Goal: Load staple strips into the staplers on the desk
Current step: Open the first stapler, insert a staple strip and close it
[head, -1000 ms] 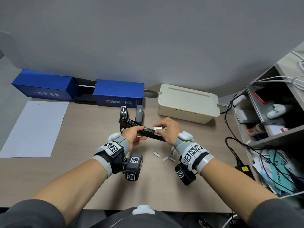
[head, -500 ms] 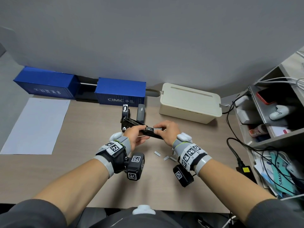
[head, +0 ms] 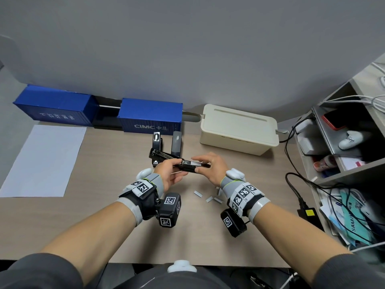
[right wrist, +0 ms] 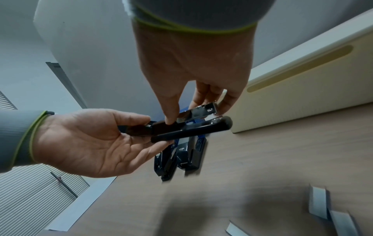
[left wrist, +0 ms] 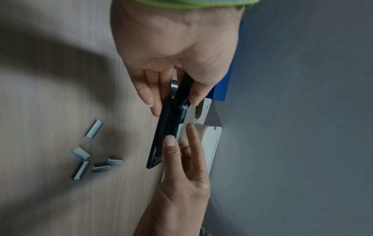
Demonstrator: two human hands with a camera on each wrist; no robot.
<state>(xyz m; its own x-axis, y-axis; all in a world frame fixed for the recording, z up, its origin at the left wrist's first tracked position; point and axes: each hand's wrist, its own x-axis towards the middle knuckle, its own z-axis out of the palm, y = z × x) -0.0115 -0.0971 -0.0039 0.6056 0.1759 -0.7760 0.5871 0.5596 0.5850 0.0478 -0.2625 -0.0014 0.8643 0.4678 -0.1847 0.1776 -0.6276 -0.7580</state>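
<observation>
Two hands are holding one open black stapler [head: 179,163] above the desk [head: 104,215]: the left hand [head: 166,174] is gripping its hinged end, while the right hand [head: 210,167] is pinching the front end by the metal staple channel. Loose staple strips [head: 207,197] are lying beneath, and two more staplers [head: 166,142] are lying behind.

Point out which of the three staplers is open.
The black stapler held above the desk by both hands; its top is swung back, baring the metal channel. The two staplers behind lie shut.
</observation>
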